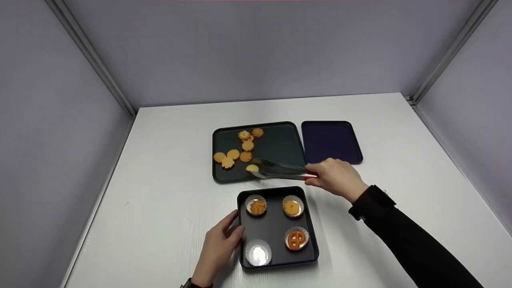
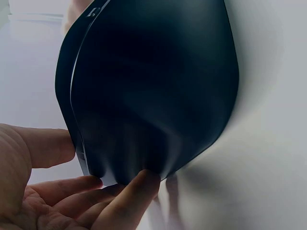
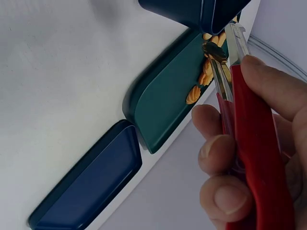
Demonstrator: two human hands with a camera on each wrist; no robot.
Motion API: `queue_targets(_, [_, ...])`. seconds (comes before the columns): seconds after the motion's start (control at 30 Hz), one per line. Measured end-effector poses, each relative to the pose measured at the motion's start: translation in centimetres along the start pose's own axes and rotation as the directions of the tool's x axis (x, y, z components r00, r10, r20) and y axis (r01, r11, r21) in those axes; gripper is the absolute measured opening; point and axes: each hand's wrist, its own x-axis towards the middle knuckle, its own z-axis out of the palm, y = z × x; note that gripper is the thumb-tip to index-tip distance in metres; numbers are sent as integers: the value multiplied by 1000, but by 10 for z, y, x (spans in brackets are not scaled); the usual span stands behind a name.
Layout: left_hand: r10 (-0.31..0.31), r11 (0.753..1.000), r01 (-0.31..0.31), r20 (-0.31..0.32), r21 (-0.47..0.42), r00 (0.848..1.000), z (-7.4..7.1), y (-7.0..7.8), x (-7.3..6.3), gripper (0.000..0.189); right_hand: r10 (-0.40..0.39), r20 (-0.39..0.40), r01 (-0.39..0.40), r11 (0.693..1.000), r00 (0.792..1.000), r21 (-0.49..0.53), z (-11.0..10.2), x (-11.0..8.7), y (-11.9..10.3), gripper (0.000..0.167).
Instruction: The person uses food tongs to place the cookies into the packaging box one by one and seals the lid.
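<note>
My right hand [image 1: 338, 176] grips metal tongs [image 3: 259, 143] by their red handles. The tong tips stand apart on either side of a pale yellow cookie [image 1: 252, 168] near the front edge of the dark green tray [image 1: 280, 140]. At the left side of a deep black pan [image 1: 266, 232], my left hand [image 1: 220, 240] holds the wall, thumb at the rim and fingers along the outside. Inside the pan, white paper cups hold a piped cookie [image 1: 258, 207], a round yellow cookie [image 1: 293, 207] and a pretzel-shaped cookie [image 1: 296, 240]. A fourth cup [image 1: 258, 254] at front left shows only its bare bottom.
Several other cookies [image 1: 233, 154] lie on the left half of the green tray. A smaller dark blue tray [image 1: 332, 140] stands just right of it, beyond my right hand. Grey-lilac panels [image 1: 256, 52] enclose the white table [image 1: 168, 168] at the back and sides.
</note>
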Motion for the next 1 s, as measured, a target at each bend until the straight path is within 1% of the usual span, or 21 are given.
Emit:
queue_targets(0.17, [1,1000,-1,-5,9,1000,0,0,0,52,-14,-20,13,1000,1000,-16,-1,3,-1,22])
queue_targets(0.3, [1,1000,-1,-6,12,1000,-1,1,0,52,-1,-38,0,999,999,-37,0,4,1,17])
queue_targets(0.47, [2,1000,-2,-3,0,1000,-1,1,-1,52,33,-44,-35,998,998,-49,2,4,4,18])
queue_targets(0.63, [-9,999,10,13,-35,1000,-1,1,-2,53,48,-28,-48,999,998,-16,4,4,6,20])
queue_targets(0.83, [-27,998,27,14,-51,1000,-1,3,-3,54,39,-2,-39,999,999,25,5,5,8,20])
queue_targets(1.0, [-34,997,35,16,-63,999,-1,4,-3,54,11,-24,-11,1000,1000,-2,6,4,7,20])
